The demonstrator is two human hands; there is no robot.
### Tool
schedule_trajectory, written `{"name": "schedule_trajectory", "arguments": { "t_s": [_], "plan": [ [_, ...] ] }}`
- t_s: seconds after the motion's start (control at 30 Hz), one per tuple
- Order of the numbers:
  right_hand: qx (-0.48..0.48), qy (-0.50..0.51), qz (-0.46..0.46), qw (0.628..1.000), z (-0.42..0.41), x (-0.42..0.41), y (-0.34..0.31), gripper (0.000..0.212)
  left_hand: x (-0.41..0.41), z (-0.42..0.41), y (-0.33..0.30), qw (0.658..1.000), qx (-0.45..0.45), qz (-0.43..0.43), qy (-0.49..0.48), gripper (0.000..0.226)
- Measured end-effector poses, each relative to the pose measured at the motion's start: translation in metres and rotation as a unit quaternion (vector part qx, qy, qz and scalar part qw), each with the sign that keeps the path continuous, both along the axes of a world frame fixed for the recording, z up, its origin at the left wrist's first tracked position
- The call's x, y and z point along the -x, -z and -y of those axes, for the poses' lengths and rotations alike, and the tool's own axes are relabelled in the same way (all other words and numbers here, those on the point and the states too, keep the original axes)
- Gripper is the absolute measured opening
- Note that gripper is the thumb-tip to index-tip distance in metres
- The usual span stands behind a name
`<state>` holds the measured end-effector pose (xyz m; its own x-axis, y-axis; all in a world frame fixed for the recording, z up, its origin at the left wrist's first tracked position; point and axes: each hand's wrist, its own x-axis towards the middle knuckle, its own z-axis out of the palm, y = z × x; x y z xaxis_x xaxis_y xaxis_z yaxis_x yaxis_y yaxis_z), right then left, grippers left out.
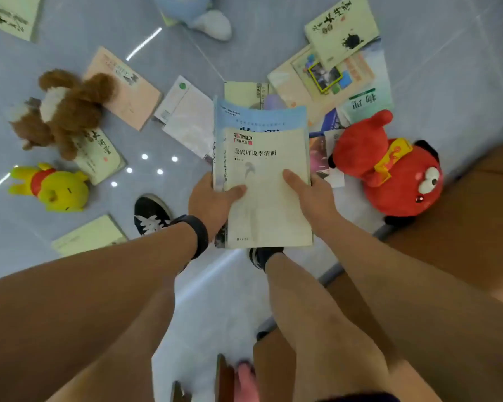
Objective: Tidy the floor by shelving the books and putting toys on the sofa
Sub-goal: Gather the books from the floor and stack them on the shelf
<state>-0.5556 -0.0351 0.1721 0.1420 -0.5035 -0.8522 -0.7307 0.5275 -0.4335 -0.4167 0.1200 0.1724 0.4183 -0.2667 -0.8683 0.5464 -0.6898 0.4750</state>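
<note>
hands: left hand (212, 198) and right hand (317, 198) grip stack of books (265, 175) from both sides, frame centre | floor (186, 53): loose books, brown plush (67, 111) left, yellow plush (53, 188) lower left, red plush (389, 172) right

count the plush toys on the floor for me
4: a brown dog at left lying on books, a yellow bear below it, a red toy at right, and a pale blue one cut off at the top edge.
</note>
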Motion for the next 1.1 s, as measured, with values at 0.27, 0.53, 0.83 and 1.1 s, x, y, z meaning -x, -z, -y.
{"name": "schedule_trajectory", "arguments": {
  "t_s": [0.27,0.53,0.83,1.1],
  "plan": [
    [0.009,0.143,-0.021,0.989,-0.059,0.058,-0.303,0.039,0.006,0.003,-0.297,0.982,0.066,-0.048,0.168,0.03],
    [0.111,0.366,0.047,0.923,-0.179,0.101,-0.497,0.019,0.019,-0.028,-0.448,0.906,0.164,-0.053,0.387,0.036],
    [0.179,0.625,0.021,0.76,-0.367,0.13,-0.558,0.021,0.094,-0.09,-0.533,0.773,0.194,-0.053,0.601,0.029],
    [0.218,0.744,0.023,0.631,-0.538,0.174,-0.569,0.024,0.182,-0.204,-0.544,0.643,0.197,-0.087,0.734,0.03]
  ]
}}
